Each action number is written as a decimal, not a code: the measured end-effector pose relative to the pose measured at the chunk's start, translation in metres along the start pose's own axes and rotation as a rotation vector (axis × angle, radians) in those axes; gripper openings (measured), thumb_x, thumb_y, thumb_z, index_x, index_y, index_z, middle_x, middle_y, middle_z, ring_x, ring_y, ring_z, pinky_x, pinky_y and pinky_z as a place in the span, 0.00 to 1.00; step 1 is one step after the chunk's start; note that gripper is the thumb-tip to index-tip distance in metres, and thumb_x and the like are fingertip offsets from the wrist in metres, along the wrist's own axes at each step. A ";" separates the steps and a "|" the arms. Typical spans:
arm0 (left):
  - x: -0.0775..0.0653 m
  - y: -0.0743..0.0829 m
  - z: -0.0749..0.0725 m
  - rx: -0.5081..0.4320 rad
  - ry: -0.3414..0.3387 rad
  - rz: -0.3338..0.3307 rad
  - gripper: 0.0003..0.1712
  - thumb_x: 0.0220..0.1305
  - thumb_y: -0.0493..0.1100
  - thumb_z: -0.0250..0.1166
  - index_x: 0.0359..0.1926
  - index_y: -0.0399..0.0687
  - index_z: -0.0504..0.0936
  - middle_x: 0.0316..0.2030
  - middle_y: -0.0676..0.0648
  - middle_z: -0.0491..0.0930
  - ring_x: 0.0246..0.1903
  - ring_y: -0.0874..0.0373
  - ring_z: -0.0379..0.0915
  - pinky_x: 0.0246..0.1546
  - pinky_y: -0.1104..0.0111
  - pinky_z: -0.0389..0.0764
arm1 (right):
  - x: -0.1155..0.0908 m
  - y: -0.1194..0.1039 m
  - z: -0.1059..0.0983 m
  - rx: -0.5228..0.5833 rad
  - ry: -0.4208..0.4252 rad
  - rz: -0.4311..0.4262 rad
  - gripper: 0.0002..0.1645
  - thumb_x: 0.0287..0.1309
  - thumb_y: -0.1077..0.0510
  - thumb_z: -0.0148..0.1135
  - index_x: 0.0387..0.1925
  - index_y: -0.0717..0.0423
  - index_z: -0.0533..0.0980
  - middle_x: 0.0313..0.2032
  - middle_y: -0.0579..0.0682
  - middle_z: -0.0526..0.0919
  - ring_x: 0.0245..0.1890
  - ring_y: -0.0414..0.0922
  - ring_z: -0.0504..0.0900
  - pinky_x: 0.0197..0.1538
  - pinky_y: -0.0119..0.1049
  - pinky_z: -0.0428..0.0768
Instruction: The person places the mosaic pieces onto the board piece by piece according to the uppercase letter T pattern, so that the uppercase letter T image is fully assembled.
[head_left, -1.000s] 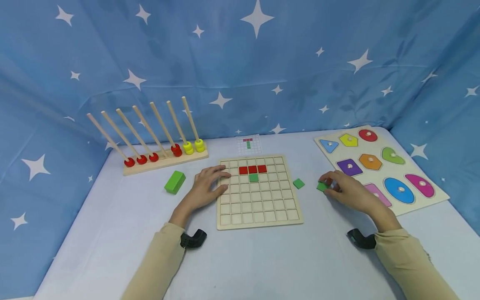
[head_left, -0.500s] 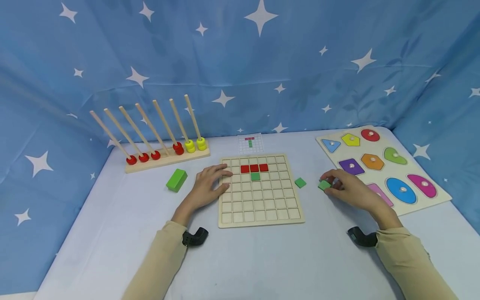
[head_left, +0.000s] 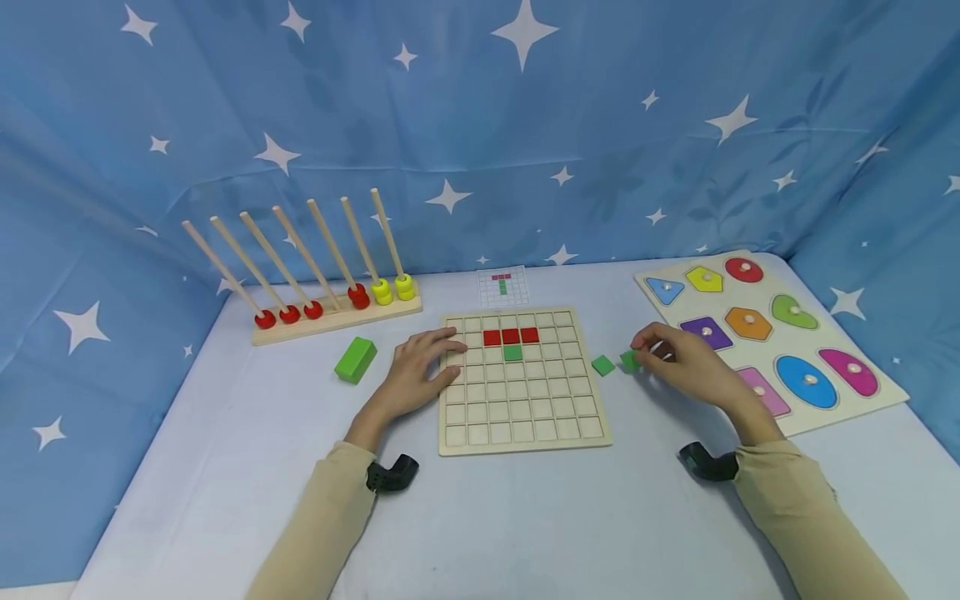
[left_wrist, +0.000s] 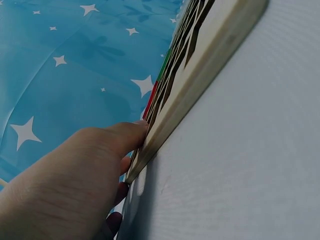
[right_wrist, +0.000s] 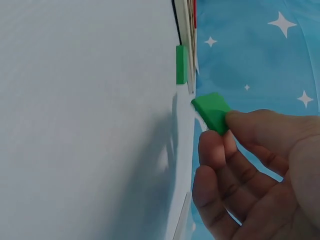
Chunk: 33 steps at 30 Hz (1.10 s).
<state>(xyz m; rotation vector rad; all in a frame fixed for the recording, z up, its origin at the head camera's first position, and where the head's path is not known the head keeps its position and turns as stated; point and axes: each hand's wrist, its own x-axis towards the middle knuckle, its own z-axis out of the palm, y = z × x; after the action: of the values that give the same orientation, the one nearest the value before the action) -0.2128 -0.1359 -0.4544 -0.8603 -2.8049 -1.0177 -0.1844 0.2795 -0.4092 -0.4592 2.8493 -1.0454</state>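
Observation:
My right hand (head_left: pixel 686 362) pinches a small green square tile (right_wrist: pixel 212 111) between thumb and fingertips. The right wrist view shows that tile lifted off the table and tilted. Just left of it, a second green tile (head_left: pixel 603 365) lies flat beside the board's right edge. My left hand (head_left: pixel 416 371) rests on the left edge of the wooden grid board (head_left: pixel 525 448), its thumb (left_wrist: pixel 131 136) on the rim and its fingers loosely extended. On the board sit a row of red tiles (head_left: pixel 511 336) and one green tile (head_left: pixel 513 352) below the middle one.
Behind the board lies a pattern card (head_left: pixel 503 287) with a red and green T. A peg abacus (head_left: pixel 337 318) with red and yellow beads stands back left, near a green block (head_left: pixel 356 360). A knobbed shape puzzle (head_left: pixel 840 410) lies at the right.
My right hand has moved left with the pinched green tile, closer to the tile beside the board. The left hand has stayed on the board's edge.

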 end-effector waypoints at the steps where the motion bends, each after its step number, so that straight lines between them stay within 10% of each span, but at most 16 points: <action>1: 0.000 0.000 0.000 0.000 0.002 0.001 0.19 0.67 0.51 0.58 0.58 0.58 0.75 0.68 0.48 0.63 0.67 0.46 0.54 0.60 0.46 0.54 | 0.002 -0.001 0.001 0.006 0.001 0.000 0.07 0.61 0.59 0.60 0.41 0.55 0.76 0.36 0.50 0.82 0.35 0.46 0.78 0.35 0.28 0.77; 33: 0.001 -0.003 0.003 -0.001 0.007 0.003 0.18 0.67 0.52 0.57 0.57 0.60 0.75 0.68 0.49 0.63 0.68 0.48 0.53 0.60 0.48 0.54 | 0.033 -0.022 0.030 0.127 -0.023 -0.057 0.07 0.63 0.56 0.58 0.41 0.53 0.76 0.35 0.52 0.82 0.29 0.46 0.79 0.32 0.31 0.75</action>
<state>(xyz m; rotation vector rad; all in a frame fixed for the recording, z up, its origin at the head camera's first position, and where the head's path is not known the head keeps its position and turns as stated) -0.2147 -0.1361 -0.4582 -0.8590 -2.7972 -1.0191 -0.2055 0.2350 -0.4171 -0.5406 2.7435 -1.2141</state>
